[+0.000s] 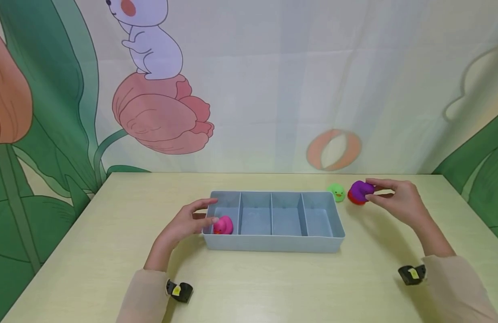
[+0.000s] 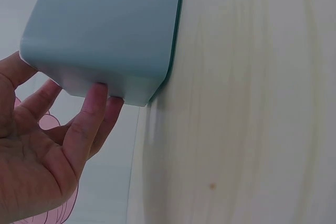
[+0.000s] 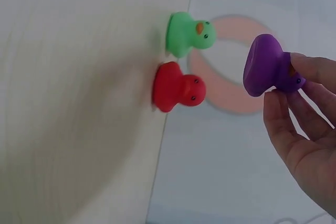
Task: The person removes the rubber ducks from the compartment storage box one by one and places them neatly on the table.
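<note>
Right hand [image 1: 400,202] raised, pinching purple rubber toy duck [image 3: 264,66] by head, base down; left hand [image 1: 186,223] grips end of grey-blue four-compartment plastic tray [image 1: 273,243].

Head view fwd/down, wrist views close, tray [image 1: 273,244] in all

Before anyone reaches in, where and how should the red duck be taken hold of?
Pinch the red duck by its rounded head, probably from above and the right: it stands upright, head raised over a wider body, with the green duck close on its left. The right hand holds the purple duck above it; that should move aside first.
</note>
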A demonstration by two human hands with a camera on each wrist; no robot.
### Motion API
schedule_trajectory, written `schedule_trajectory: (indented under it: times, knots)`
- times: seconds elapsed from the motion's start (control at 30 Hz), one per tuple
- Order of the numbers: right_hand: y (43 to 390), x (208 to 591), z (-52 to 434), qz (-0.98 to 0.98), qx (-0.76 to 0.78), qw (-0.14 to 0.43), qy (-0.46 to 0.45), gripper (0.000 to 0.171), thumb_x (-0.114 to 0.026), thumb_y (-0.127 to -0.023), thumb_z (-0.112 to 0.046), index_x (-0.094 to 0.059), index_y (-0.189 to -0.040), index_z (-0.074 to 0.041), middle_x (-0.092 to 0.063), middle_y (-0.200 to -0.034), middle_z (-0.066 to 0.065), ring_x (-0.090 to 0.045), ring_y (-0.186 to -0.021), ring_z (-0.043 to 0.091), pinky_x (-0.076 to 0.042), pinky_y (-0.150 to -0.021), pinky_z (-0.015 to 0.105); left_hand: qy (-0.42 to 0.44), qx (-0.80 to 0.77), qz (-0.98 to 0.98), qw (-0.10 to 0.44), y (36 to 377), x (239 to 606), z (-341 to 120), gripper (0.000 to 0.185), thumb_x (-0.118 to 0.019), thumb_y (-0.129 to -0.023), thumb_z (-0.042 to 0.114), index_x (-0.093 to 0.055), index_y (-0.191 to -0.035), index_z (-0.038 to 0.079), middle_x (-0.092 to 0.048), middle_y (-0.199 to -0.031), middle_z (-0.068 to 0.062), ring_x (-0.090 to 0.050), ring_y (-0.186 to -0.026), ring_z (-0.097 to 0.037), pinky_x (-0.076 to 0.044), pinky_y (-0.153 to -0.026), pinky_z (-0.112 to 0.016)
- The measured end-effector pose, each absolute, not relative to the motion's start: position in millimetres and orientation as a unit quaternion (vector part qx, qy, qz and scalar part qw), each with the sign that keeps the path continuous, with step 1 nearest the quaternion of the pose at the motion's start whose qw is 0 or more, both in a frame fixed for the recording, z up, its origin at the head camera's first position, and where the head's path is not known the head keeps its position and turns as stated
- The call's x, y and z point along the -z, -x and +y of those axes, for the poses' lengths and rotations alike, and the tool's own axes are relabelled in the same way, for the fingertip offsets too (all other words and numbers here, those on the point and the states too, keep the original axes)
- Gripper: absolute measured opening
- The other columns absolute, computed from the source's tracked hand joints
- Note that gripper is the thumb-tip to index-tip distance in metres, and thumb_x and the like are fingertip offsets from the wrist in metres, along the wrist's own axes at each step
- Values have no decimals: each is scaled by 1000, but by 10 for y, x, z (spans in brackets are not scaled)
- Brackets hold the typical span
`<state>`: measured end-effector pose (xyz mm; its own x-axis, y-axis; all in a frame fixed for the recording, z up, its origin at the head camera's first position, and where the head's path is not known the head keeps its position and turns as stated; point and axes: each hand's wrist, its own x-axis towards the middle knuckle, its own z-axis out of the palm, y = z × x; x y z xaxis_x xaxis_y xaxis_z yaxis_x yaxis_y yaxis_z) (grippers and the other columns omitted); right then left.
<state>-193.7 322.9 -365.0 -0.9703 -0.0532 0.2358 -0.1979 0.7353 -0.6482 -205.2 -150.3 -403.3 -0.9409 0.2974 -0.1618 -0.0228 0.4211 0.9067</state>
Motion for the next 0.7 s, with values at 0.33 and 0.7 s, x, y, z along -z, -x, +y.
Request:
schedule_trajectory:
  times: [0.33, 0.7]
  knots:
    - [1975, 3777, 3476, -930, -358, 79, -21, 45, -67, -82, -11, -54, -121, 8, -55, -114, 31, -54, -98, 41, -47, -64, 10, -83, -530, 831, 147, 2052, 4040, -1498, 57, -68, -82, 26, -46, -133, 16, -39, -138, -11, -43, -120, -36, -48, -84, -44]
    - [2049, 3845, 3640, -930, -361, 64, 10, 46, -66, -84, -14, -52, -122, 8, -54, -114, 33, -55, -98, 45, -48, -61, 13, -86, -534, 827, 149, 2045, 4031, -1510, 56, -67, -83, 24, -45, -134, 14, -37, -139, -14, -41, -121, -38, -47, -84, -45]
